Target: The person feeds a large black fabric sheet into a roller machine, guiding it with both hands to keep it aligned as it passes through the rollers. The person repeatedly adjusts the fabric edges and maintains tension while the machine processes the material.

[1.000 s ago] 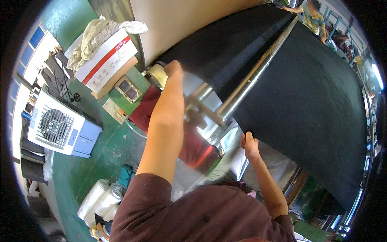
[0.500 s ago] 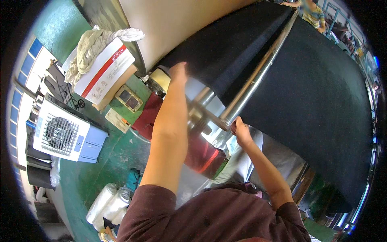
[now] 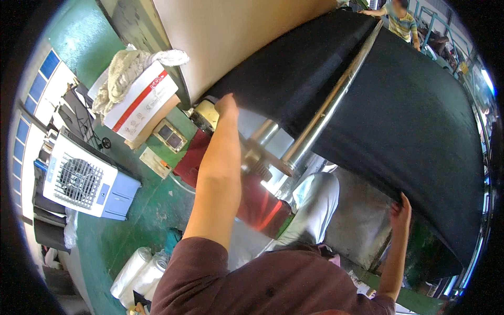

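Note:
A broad black sheet (image 3: 404, 105) stretches across the upper right, over or beside a long shiny metal roller (image 3: 336, 97). At the sheet's left edge, my left hand (image 3: 227, 106) is closed, with the edge between its fingers as far as I can see. My right hand (image 3: 400, 214) touches the sheet's near edge on the right, its fingers apart and one pointing up. Between my arms, a metal gear and bracket (image 3: 257, 160) sit at the roller's near end, slightly blurred. A large beige roll or panel (image 3: 226, 37) rises behind the sheet.
Another person (image 3: 403, 21) in a striped top stands at the sheet's far end. On the left are a white carton (image 3: 142, 102) with pale cloth on it, an air cooler (image 3: 86, 176) and plastic-wrapped rolls (image 3: 134, 270). Red cloth (image 3: 260, 207) hangs below the gear.
My right hand has left the roller's near end and moved right to the sheet's near edge. My left hand has shifted slightly down and left, still at the sheet.

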`<state>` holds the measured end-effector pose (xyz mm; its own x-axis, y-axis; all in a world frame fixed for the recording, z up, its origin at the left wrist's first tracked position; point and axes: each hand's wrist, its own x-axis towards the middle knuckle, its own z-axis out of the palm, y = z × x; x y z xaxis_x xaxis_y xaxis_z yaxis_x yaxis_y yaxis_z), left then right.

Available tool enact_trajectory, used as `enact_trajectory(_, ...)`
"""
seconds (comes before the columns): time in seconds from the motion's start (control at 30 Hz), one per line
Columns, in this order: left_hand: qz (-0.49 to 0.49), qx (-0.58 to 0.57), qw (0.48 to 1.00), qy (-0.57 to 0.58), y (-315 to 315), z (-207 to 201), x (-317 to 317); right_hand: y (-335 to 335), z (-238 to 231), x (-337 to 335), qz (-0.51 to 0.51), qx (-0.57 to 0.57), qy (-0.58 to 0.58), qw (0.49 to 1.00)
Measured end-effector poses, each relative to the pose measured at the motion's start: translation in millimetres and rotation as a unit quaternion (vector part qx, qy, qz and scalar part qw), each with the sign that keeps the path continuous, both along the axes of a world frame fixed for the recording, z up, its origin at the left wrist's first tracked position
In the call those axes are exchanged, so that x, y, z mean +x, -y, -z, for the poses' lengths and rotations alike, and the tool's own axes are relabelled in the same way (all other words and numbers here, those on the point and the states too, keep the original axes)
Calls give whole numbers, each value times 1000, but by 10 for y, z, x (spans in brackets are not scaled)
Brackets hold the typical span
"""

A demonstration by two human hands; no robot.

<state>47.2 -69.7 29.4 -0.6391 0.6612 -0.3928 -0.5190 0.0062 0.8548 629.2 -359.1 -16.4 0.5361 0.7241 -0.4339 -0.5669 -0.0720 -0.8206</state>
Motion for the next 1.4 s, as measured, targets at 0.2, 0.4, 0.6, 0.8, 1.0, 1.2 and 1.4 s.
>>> enact_trajectory(0.2,267,28,959,-90,-130,67,368,754,416,755,-8,60,-10,998)
enact_trajectory(0.4,139,117,983,-28,-355,520,-791,438,968,-216,-68,-13,-3,998)
enact_trajectory(0.6,335,46,936,-102,-158,26,493,489,1111,-506,34,-46,-67,996)
enact_trajectory(0.8,95,16,995,-14,-43,34,101,341,764,-822,-212,-120,148,959)
enact_trajectory(1.0,101,-58,987,-108,-1,-124,402,437,-110,-1247,-241,-126,117,955)
enact_trajectory(1.2,127,-34,985,-115,-142,-58,81,110,-190,-1633,-315,-123,109,935)
enact_trajectory(1.4,188,20,975,-113,-130,-82,162,-45,-153,-1831,-422,-3,268,866)
